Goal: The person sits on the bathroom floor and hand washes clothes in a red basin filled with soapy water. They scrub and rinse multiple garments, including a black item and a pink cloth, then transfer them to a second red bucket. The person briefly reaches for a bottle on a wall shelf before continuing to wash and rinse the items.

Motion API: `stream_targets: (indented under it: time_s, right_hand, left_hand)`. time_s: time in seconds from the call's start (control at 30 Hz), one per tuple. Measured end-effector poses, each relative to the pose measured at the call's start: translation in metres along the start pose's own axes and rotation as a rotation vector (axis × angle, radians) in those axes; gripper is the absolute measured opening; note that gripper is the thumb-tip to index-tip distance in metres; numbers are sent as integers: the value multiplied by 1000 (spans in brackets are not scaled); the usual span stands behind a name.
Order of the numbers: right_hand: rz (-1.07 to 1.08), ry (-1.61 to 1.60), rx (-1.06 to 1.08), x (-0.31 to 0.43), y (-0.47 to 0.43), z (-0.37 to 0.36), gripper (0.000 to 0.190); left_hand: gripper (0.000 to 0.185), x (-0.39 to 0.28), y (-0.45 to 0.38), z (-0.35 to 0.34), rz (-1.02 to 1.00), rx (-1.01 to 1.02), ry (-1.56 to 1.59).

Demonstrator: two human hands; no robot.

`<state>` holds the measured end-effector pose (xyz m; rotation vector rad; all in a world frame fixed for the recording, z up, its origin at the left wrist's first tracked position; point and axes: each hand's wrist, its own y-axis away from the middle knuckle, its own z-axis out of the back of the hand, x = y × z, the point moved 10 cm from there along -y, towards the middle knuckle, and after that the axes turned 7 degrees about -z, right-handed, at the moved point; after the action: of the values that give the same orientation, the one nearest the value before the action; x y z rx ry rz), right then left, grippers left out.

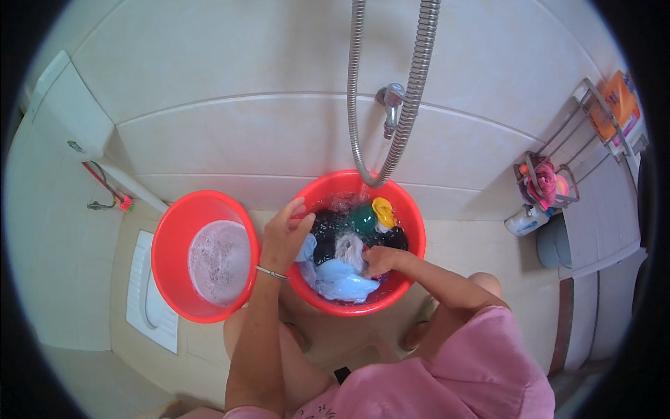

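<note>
A red plastic basin holds water and several wet garments: light blue cloth, a pale grey cloth, a yellow one, a dark green one and black ones. My left hand, empty, is raised over the basin's left rim with its fingers apart. My right hand reaches down to the clothes beside the grey cloth; its fingertips are partly hidden, and whether it grips a garment does not show. Water runs into the basin at the back, below the metal tap.
A red bucket with foamy water stands at the left, partly over a white squat toilet. A metal shower hose hangs above the basin. On the right are a wire rack, a white bottle and a grey bin.
</note>
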<state>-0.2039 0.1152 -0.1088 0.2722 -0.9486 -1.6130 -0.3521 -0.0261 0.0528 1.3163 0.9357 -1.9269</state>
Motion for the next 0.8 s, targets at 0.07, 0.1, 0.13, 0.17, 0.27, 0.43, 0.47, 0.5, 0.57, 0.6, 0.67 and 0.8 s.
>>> stream_targets:
  time_s: [0.07,0.1,0.13,0.17,0.27,0.43,0.47,0.5,0.57,0.6,0.67,0.8]
  right_hand:
    - [116,-20,5,14,14,17,37]
    - [121,52,-41,15,14,32,34]
    - [79,11,-235,13,12,62,28]
    - [88,-59,-410,16,9,90,29]
    - [87,-90,-587,31,-19,124,56]
    - [-32,29,-292,65,-93,59,117]
    - [-60,79,-294,66,-102,49,113]
    - [-89,127,-294,67,-110,38,108]
    - [-130,192,-406,68,-116,29,95]
    - [-142,209,-520,69,-115,33,87]
    - [-136,79,-608,63,-111,33,53]
    - [16,-36,-531,58,-84,26,46]
  left_hand:
    - [45,1,-1,-1,-16,-11,20]
    - [45,2,-1,-1,-21,-17,27]
    - [45,2,-1,-2,-24,-23,32]
    - [45,4,-1,-3,-15,-29,46]
    - [45,7,-3,-6,-1,-32,56]
    - [43,11,-6,-8,24,7,-34]
    - [43,11,-7,-7,24,13,-51]
    - [43,12,-7,-6,22,14,-63]
    - [44,13,-8,-4,16,14,-78]
    - [44,13,-8,-2,12,13,-82]
    - [44,12,-8,2,-3,-3,-88]
    - [44,10,-6,14,-43,-60,-73]
